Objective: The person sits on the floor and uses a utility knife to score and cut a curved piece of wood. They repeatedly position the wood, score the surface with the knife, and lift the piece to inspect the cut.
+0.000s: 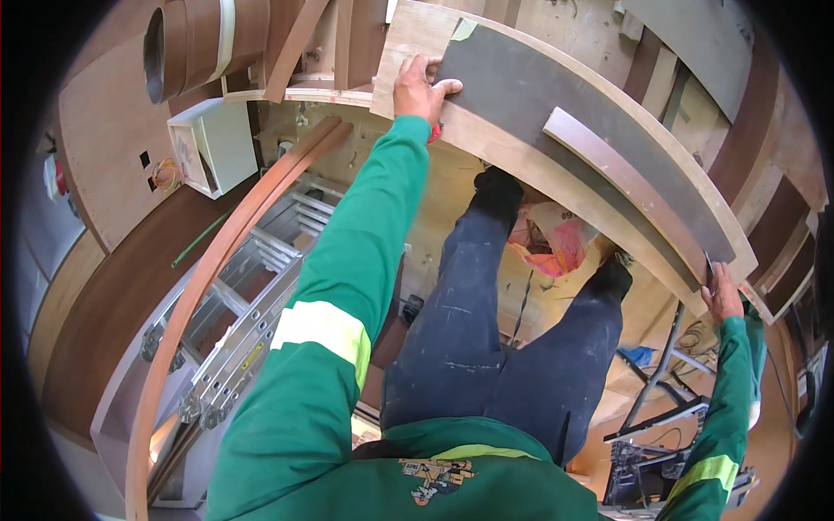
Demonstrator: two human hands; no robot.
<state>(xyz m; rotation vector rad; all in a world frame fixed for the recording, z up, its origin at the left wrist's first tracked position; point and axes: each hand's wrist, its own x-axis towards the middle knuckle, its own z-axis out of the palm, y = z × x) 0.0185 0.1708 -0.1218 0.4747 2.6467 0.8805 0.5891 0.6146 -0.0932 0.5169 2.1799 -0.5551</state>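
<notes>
A plywood board [408, 30] lies across the far side in front of me, with a dark grey sheet [495, 69] on it. A bit of pale green tape [464, 29] sits at the sheet's far left corner. My left hand [421, 89] rests at the sheet's left end, thumb stretched out over it and fingers on the plywood. A long brownish strip [625, 178] lies along the sheet. At the strip's near right end, my right hand [723, 293] is closed at the board's edge; a small dark tip shows by its fingers, too little to name.
An aluminium ladder [252, 347] lies at left beside a long curved reddish-brown wooden strip [200, 286]. A white box [228, 143] and a brown roll [191, 48] are at the upper left. A pink-and-white bag [552, 243] lies between my feet. A black metal frame [656, 417] stands at lower right.
</notes>
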